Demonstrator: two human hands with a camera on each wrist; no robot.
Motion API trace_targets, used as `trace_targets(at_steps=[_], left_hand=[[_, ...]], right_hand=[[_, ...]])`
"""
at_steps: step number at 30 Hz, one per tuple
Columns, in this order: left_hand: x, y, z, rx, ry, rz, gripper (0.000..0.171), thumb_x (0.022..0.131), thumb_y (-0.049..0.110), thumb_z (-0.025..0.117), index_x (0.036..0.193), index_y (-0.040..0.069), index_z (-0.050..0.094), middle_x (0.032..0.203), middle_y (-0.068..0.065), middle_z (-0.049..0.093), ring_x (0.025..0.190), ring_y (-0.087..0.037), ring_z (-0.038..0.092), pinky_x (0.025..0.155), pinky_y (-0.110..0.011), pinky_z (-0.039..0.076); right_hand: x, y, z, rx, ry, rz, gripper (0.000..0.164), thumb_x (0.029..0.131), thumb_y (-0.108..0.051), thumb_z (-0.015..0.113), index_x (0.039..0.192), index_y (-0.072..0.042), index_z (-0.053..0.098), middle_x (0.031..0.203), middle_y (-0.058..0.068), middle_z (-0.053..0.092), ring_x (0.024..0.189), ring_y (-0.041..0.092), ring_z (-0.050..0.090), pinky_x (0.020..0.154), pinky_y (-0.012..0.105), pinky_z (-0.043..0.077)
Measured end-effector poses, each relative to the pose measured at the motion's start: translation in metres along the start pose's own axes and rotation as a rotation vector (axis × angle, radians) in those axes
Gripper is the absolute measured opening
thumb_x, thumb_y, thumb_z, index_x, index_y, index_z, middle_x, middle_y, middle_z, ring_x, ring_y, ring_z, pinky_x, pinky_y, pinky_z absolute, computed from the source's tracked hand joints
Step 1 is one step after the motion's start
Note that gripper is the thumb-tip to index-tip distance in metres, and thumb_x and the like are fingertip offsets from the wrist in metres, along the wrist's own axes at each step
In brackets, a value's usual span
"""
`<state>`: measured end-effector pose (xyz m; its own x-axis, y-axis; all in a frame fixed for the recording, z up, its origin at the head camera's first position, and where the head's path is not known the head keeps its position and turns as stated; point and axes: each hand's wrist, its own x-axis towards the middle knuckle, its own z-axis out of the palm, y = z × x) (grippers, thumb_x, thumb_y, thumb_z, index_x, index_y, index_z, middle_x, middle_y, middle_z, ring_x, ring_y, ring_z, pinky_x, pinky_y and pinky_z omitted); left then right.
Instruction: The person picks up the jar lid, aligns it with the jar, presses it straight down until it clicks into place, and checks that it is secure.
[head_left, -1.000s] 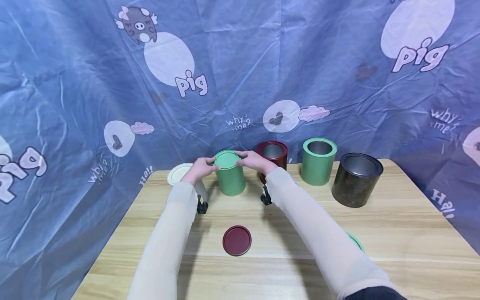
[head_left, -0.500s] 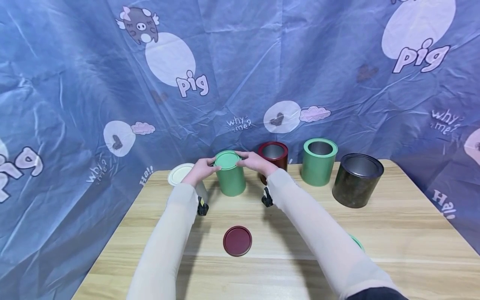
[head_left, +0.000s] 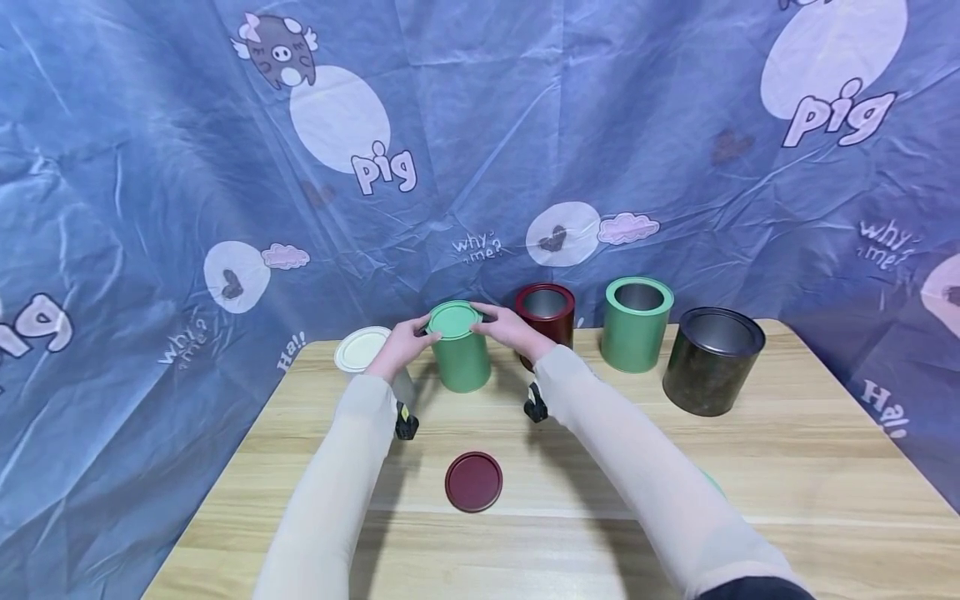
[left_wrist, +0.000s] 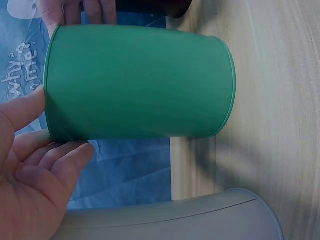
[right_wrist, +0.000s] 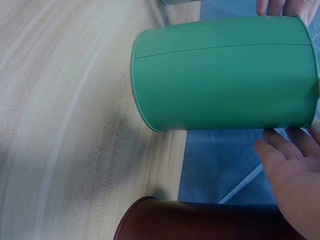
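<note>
A green tin (head_left: pixel 462 362) stands upright toward the back of the table, its green lid (head_left: pixel 453 320) seated on top. My left hand (head_left: pixel 401 342) grips the top edge from the left, thumb at the rim and fingers against the side, as the left wrist view shows. From the right, my right hand (head_left: pixel 507 325) holds the same top edge; in the right wrist view its fingers (right_wrist: pixel 282 145) lie along the tin's side. The green wall (left_wrist: pixel 140 82) fills much of the left wrist view. How the lid sits at the far rim is hidden.
A white-lidded tin (head_left: pixel 362 348) stands behind my left wrist. Lidless red (head_left: pixel 557 329), green (head_left: pixel 636 333) and black (head_left: pixel 708 375) tins line the right. A dark red lid (head_left: pixel 473 482) lies in front; a green lid (head_left: pixel 711 480) is mostly hidden by my right sleeve. Blue cloth (head_left: pixel 480 125) hangs behind.
My left wrist has dipped slightly, and the right wrist a little too. Both hands stay on the top of the green tin, which has not visibly moved.
</note>
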<state>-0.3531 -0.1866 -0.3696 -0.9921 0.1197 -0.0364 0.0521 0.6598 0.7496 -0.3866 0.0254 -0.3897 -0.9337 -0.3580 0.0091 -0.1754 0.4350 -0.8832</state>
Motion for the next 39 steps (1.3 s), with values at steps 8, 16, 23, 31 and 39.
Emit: trace_targets(at_steps=[8, 16, 23, 31, 39], left_hand=[[-0.003, -0.001, 0.008, 0.069, 0.093, 0.054, 0.059, 0.097, 0.024, 0.058, 0.147, -0.001, 0.037, 0.143, -0.024, 0.047, 0.131, -0.036, 0.048, 0.11, -0.044, 0.04], [-0.009, -0.012, 0.016, 0.033, 0.173, 0.079, 0.064, 0.098, 0.031, 0.057, 0.148, -0.001, 0.034, 0.145, -0.022, 0.046, 0.132, -0.034, 0.048, 0.112, -0.041, 0.038], [-0.024, -0.014, 0.018, 0.003, 0.153, 0.066, 0.07, 0.099, 0.037, 0.053, 0.153, 0.003, 0.024, 0.151, -0.024, 0.035, 0.135, -0.04, 0.042, 0.113, -0.047, 0.035], [-0.047, -0.015, 0.023, 0.003, 0.077, 0.063, 0.074, 0.099, 0.037, 0.053, 0.155, 0.008, 0.015, 0.154, -0.026, 0.028, 0.137, -0.045, 0.036, 0.114, -0.052, 0.03], [-0.067, -0.025, 0.029, 0.121, 0.049, 0.144, 0.074, 0.095, 0.037, 0.059, 0.153, 0.007, 0.025, 0.157, -0.021, 0.026, 0.143, -0.04, 0.028, 0.117, -0.053, 0.023]], right_hand=[[-0.005, 0.004, 0.003, 0.081, 0.019, -0.043, 0.064, 0.095, -0.024, 0.06, 0.152, -0.013, 0.033, 0.155, 0.012, 0.035, 0.142, 0.028, 0.035, 0.116, 0.041, 0.032], [-0.013, 0.008, 0.007, 0.162, 0.005, -0.027, 0.08, 0.095, -0.03, 0.061, 0.156, -0.009, 0.013, 0.157, 0.018, 0.029, 0.145, 0.028, 0.029, 0.118, 0.041, 0.027], [-0.025, 0.014, 0.007, 0.089, -0.058, -0.039, 0.084, 0.093, -0.036, 0.064, 0.156, -0.011, 0.014, 0.157, 0.018, 0.028, 0.143, 0.032, 0.032, 0.117, 0.044, 0.031], [-0.045, 0.022, 0.002, 0.014, -0.132, -0.061, 0.084, 0.094, -0.034, 0.063, 0.156, -0.008, 0.013, 0.159, 0.019, 0.023, 0.145, 0.035, 0.027, 0.117, 0.046, 0.029], [-0.069, 0.026, 0.003, -0.131, -0.209, -0.094, 0.087, 0.09, -0.034, 0.068, 0.155, -0.007, 0.017, 0.158, 0.018, 0.025, 0.145, 0.034, 0.026, 0.117, 0.048, 0.028]])
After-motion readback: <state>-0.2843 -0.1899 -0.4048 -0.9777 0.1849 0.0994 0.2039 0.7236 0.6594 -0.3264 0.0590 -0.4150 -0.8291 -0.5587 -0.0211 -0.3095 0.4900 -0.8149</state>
